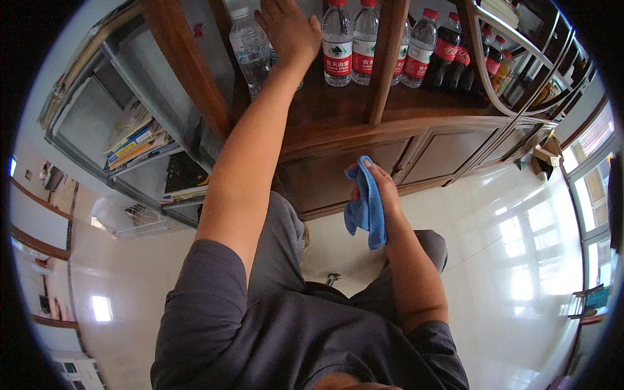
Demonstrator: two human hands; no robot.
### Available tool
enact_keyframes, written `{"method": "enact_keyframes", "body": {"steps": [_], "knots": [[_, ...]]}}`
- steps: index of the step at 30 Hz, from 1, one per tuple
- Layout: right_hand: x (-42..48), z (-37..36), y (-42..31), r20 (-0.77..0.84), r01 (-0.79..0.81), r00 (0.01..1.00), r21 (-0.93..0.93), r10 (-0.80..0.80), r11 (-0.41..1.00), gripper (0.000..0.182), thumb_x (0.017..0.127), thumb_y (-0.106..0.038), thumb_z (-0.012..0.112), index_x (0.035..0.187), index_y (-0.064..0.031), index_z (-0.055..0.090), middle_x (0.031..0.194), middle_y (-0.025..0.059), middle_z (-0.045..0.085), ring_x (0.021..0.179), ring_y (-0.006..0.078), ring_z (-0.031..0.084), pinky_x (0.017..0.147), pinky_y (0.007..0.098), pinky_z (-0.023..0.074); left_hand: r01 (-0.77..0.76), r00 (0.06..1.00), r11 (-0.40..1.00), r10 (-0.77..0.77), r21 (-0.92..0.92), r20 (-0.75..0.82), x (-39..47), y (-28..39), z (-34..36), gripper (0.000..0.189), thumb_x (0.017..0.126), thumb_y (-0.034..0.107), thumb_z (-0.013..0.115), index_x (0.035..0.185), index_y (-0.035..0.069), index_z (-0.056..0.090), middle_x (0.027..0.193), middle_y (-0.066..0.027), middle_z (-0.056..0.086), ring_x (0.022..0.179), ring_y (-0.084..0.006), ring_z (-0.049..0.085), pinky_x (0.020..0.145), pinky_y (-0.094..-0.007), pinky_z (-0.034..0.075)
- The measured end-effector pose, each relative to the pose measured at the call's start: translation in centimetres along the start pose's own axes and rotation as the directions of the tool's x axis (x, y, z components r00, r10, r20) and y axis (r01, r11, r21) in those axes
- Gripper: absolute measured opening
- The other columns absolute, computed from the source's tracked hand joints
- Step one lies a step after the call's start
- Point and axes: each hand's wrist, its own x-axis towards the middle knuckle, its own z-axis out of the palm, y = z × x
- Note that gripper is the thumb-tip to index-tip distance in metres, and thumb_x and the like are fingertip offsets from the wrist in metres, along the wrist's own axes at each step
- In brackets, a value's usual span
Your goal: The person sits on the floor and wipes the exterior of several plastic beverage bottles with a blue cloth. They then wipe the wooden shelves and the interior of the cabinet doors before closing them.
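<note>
My left hand [291, 36] reaches up to the wooden cabinet shelf [317, 109], back of the hand towards me. The top edge of the view cuts off some of its fingers, and whether it grips anything is hidden. A large clear plastic bottle [251, 53] with a white cap stands just left of it. Behind the wrist, part of another bottle shows. To the right are several red-capped Nongfu Spring water bottles [337, 48]. Lower down, before the cabinet doors, my right hand [385, 187] holds a folded blue cloth [363, 209], which hangs below the fingers.
Dark cola bottles [441, 53] stand farther right on the shelf, behind a wooden post [388, 58]. On the left, a grey shelf unit [146, 107] holds books and papers [136, 144]. Closed cabinet doors [341, 175] face my knees. A cardboard box [547, 155] sits far right.
</note>
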Motion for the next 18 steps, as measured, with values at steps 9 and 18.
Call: {"method": "enact_keyframes", "body": {"steps": [9, 18], "knots": [[0.0, 0.2, -0.3, -0.030, 0.014, 0.999, -0.040, -0.015, 0.999, 0.032, 0.096, -0.039, 0.056, 0.095, -0.0084, 0.065, 0.062, 0.0013, 0.057, 0.050, 0.0110, 0.055, 0.045, 0.0252, 0.0441, -0.075, 0.996, 0.938, 0.084, -0.338, 0.011, -2.1, -0.3, 1.0, 0.071, 0.073, 0.021, 0.079, 0.129, -0.004, 0.043, 0.123, -0.0260, 0.051, 0.121, -0.0418, 0.048, 0.098, -0.0463, 0.042], [0.2, -1.3, 0.0, 0.024, 0.037, 0.999, 0.035, -0.038, 0.999, 0.035, 0.096, -0.042, 0.055, 0.098, -0.0077, 0.063, 0.064, 0.0045, 0.059, 0.051, 0.0141, 0.057, 0.046, 0.0279, 0.0475, 0.238, 0.971, 0.473, -0.140, -0.848, 0.194, -3.6, -2.8, -0.7, 0.040, 0.088, 0.040, 0.068, 0.094, 0.002, 0.058, 0.092, -0.0083, 0.064, 0.086, -0.0207, 0.060, 0.077, -0.0341, 0.046]]}}
